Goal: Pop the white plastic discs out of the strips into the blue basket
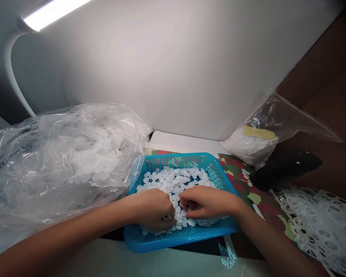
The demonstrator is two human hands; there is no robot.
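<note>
Head view: left hand (pixel 154 207) and right hand (pixel 207 202), fingers curled, dig into white discs (pixel 175 181) in the blue basket (pixel 219 175); actual grip unclear.

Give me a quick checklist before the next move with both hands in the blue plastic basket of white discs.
1. Blue plastic mesh basket sits flat on the table: ok.
2. Small white round discs lie inside the basket; a few are strewn on the patterned mat: not ok.
3. Left hand is down among the discs, fingers curled: ok.
4. Right hand is down among the discs beside it: ok.
5. Whether either hand has a disc pinched: cannot tell.
6. Large clear plastic bag presses against the basket's left rim: not ok.
</note>
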